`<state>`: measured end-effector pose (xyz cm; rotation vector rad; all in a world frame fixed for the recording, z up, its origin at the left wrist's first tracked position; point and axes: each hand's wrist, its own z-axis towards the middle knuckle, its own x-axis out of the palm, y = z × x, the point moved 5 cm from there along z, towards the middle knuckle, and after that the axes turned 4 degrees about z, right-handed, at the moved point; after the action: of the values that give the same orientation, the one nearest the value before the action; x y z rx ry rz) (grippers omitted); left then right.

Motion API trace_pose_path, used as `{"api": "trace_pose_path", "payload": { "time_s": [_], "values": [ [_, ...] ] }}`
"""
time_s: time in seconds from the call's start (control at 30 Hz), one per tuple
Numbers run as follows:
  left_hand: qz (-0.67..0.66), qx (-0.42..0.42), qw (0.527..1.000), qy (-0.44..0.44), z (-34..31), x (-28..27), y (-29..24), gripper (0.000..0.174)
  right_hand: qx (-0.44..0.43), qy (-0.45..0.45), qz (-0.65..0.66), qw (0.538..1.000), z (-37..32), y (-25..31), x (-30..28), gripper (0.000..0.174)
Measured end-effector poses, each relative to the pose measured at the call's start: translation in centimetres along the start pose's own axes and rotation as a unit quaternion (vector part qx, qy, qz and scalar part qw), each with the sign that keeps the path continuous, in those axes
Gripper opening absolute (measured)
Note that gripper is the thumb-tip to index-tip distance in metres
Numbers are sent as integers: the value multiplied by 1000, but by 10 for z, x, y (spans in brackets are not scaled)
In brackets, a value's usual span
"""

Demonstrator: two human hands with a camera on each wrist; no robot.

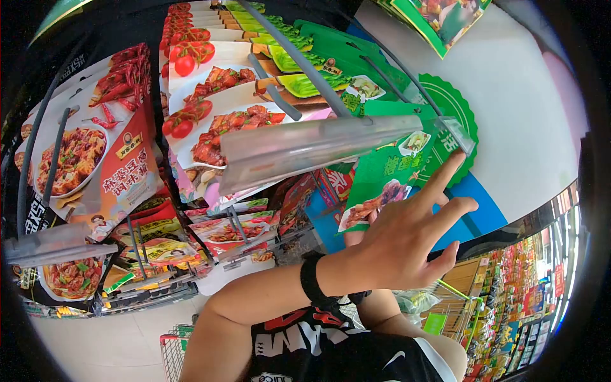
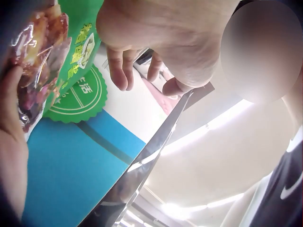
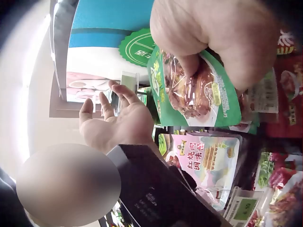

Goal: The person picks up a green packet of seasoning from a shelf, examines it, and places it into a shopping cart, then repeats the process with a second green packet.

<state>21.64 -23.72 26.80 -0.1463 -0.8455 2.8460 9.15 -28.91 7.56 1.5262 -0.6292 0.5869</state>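
Observation:
A green seasoning packet (image 1: 374,175) with a glossy picture of cooked meat hangs among the display hooks. My right hand (image 3: 218,35) pinches it, thumb pressed on its front; most of this hand (image 1: 354,238) hides behind the left one in the head view. My left hand (image 1: 404,239) is raised in front of the packet with its fingers spread. Its index fingertip meets the small clear tag holder (image 1: 459,137) at a hook's end. In the left wrist view the left hand's fingers (image 2: 124,71) hold nothing.
Packets with tomatoes and braised meat (image 1: 238,127) hang left of the green one, and mapo tofu packets (image 1: 73,159) farther left. A long clear label holder (image 1: 318,146) juts forward. Below are more packets (image 1: 232,232). A shopping cart (image 1: 468,312) stands behind the person.

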Motion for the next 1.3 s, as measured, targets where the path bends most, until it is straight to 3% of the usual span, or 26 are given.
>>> {"api": "trace_pose_path", "payload": {
  "time_s": [0.33, 0.43, 0.63, 1.03, 1.1, 1.13, 1.3],
  "values": [
    [19, -9, 1000, 15, -5, -4, 2, 46, 11, 13, 3, 1000, 10, -5, 9, 47],
    [49, 53, 997, -32, -9, -6, 1, 49, 10, 26, 18, 999, 17, -7, 19, 47],
    [60, -17, 998, 25, -21, -16, 2, 48, 12, 47, 43, 998, 21, 10, 51, 46],
    [83, -13, 994, 63, -36, -10, -17, 49, 79, 137, 105, 982, 52, 25, 135, 45],
    [89, -17, 993, 69, -38, -9, -20, 49, 84, 155, 119, 977, 64, 19, 137, 44],
    [95, -20, 993, 70, -39, -9, -21, 49, 78, 191, 139, 969, 75, 12, 134, 34],
    [93, -35, 990, 99, -48, -5, -22, 46, 102, 205, 109, 967, 55, 17, 134, 32]
  ]
}}
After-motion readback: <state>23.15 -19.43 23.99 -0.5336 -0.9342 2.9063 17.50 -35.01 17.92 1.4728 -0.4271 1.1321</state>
